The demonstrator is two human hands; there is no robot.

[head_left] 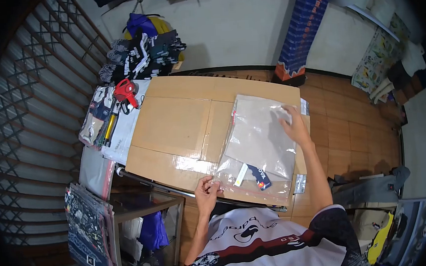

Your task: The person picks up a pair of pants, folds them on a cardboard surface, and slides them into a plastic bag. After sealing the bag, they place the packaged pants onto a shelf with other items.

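A clear plastic bag (pixel 233 168) lies flat on the cardboard, with a folded beige garment (pixel 259 129) inside it. Near the bag's lower end, a dark printed tag (pixel 260 176) and a narrow white label (pixel 241 175) show through the plastic. My left hand (pixel 207 195) pinches the bag's lower left corner, at the table's front edge. My right hand (pixel 295 125) rests at the bag's upper right side, thumb and fingers apart and slightly curved, touching the plastic.
Cardboard (pixel 170 123) covers the table. To its left are a red tool (pixel 126 93), a yellow-and-black tool (pixel 110 128) and bagged clothes (pixel 96 116). A glass case (pixel 149 211) with hanging packed garments (pixel 89 235) stands front left. Dark clothes (pixel 153 53) are heaped behind.
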